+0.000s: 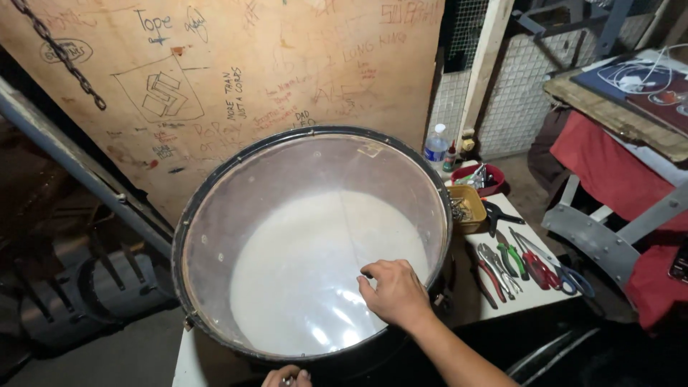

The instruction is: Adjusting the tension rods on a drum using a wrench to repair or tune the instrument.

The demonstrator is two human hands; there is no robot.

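Head view: a large drum [312,244] with a clear plastic head and a black hoop stands tilted on the white bench [534,290], filling the centre of the picture. Through the clear head the pale lower head shows inside the shell.

Right hand [394,292]: it rests palm-down on the clear head, close to the near right part of the hoop. The fingers are curled loosely together, with the fingertips touching the film. It pinches nothing that can be seen.

Left hand [287,377]: only the knuckles show at the bottom edge of the picture, just below the near rim of the drum. The fingers appear closed around a small object, but what it is cannot be told, and the grip itself is mostly cut off.

Behind the drum a plywood board [236,72] covered in handwriting leans against the wall. A chain [61,54] hangs in the upper left corner, and a grey metal bar [79,165] runs diagonally below it.

To the right of the drum, on the bench:
- a yellow tray [469,204] holding small metal parts, just beside the hoop;
- a red bowl [484,179] behind the tray;
- a plastic bottle [436,145] near the board;
- a row of pliers and cutters [523,261] with red, green and blue handles, lying side by side.

A red cloth [602,165] hangs at the right.
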